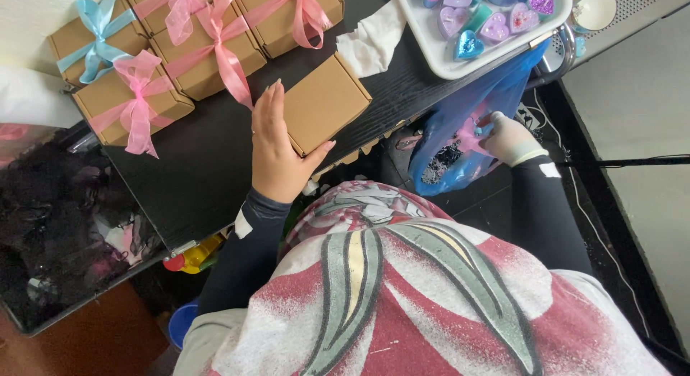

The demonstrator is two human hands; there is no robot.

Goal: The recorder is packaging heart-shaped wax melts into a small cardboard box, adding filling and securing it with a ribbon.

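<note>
My left hand (277,149) rests against the left side of a plain brown cardboard box (325,101) on the black table (194,167), thumb at the box's near corner. My right hand (509,139), in a white glove, reaches down into a blue plastic bag (460,124) hanging beside the table and pinches a bit of pink ribbon (471,137). Dark, glittery contents show inside the bag.
Several brown boxes tied with pink bows (215,45) and one with a blue bow (93,38) stand at the table's far left. A white tray (438,56) of heart-shaped candles sits at the far right, a white cloth (370,42) beside it. A dark bin (57,232) stands at left.
</note>
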